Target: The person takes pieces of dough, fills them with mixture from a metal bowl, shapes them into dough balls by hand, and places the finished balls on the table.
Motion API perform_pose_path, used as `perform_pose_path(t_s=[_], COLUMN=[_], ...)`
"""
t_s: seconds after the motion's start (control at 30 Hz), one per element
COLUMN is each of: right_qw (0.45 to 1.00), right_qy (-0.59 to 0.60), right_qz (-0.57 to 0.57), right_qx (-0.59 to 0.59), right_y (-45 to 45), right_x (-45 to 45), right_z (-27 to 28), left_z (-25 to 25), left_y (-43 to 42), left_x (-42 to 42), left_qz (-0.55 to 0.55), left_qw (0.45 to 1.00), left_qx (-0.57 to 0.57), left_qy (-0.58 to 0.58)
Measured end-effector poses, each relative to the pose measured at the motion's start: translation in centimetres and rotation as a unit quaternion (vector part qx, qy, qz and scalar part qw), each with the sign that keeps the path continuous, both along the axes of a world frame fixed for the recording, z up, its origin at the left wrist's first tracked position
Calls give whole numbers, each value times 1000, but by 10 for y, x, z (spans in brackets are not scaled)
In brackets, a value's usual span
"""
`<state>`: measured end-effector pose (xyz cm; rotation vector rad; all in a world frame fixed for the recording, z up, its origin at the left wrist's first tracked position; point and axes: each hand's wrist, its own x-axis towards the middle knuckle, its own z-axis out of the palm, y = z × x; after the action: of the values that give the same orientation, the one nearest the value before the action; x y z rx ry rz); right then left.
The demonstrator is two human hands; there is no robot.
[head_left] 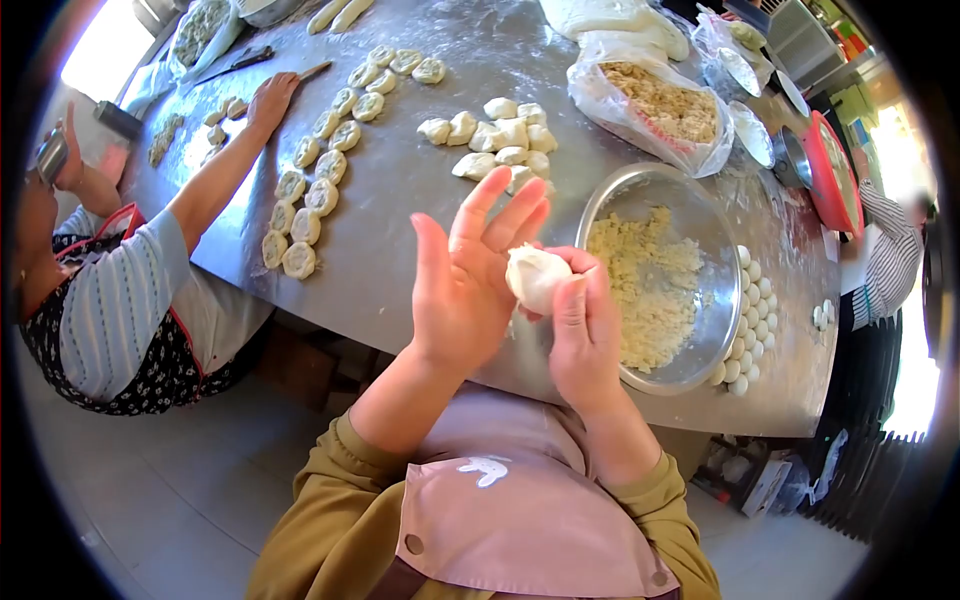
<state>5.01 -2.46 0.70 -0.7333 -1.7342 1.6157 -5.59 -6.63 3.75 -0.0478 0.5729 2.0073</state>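
My right hand [588, 325] pinches a filled-looking lump of white dough [537, 278] between thumb and fingers, over the table's front edge. Beside it my left hand [462, 290] is open, palm up with fingers spread, close to the lump. Right of my hands a steel bowl [712, 312] holds pale yellow crumbly filling [645, 290]. Just beyond my left fingertips lies a cluster of plain dough pieces [505, 137].
Spiral-topped dough rounds [322, 196] line the left. Smooth white balls [750, 325] sit right of the bowl, and a bag of brown crumbs [660, 105] behind it. At left, a co-worker's hand [270, 100] rests by a wooden stick [315, 71]. A red basin [832, 180] stands far right.
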Motion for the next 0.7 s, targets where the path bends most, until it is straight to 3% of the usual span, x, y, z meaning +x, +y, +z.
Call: perform_pose_path(t_s=[0.03, 0.1, 0.17, 0.2, 0.3, 0.37, 0.4, 0.43, 0.5, 0.6, 0.63, 0.7], right_qw=[996, 998, 999, 988, 991, 999, 998, 999, 998, 988, 994, 976], right_qy=[29, 8, 21, -16, -11, -6, -2, 6, 20, 42, 58, 105], right_qz=[14, 46, 20, -8, -67, -34, -16, -29, -56, -100, -93, -68], right_qx=[-87, -29, 30, 150, 111, -1, -58, -39, -3, 106, 11, -180], right_y=[3, 5, 8, 10, 11, 18, 21, 22, 23, 36, 41, 47], right_x=[8, 18, 24, 27, 31, 42, 49, 49, 50, 73, 93, 131], right_z=[2, 0, 1, 5, 7, 9, 9, 7, 1, -1, 6, 17], left_z=[-3, -48, -56, -50, -33, -10, -18, -19, -42, -38, -31, -21], left_y=[1, 3, 14, 17, 25, 32, 35, 37, 41, 58, 56, 60], left_x=[4, 13, 14, 17, 33, 43, 41, 48, 47, 69, 80, 104], left_qz=[-9, -56, -68, -67, -83, -69, -96, -80, -125, -107, -147, -170], left_qw=[997, 919, 924, 929, 964, 983, 959, 933, 876, 874, 871, 923], left_qx=[20, 81, 148, 133, 121, 121, 100, 43, 115, 133, 98, 78], left_qy=[74, 381, 347, 340, 220, 119, 245, 349, 451, 455, 458, 336])
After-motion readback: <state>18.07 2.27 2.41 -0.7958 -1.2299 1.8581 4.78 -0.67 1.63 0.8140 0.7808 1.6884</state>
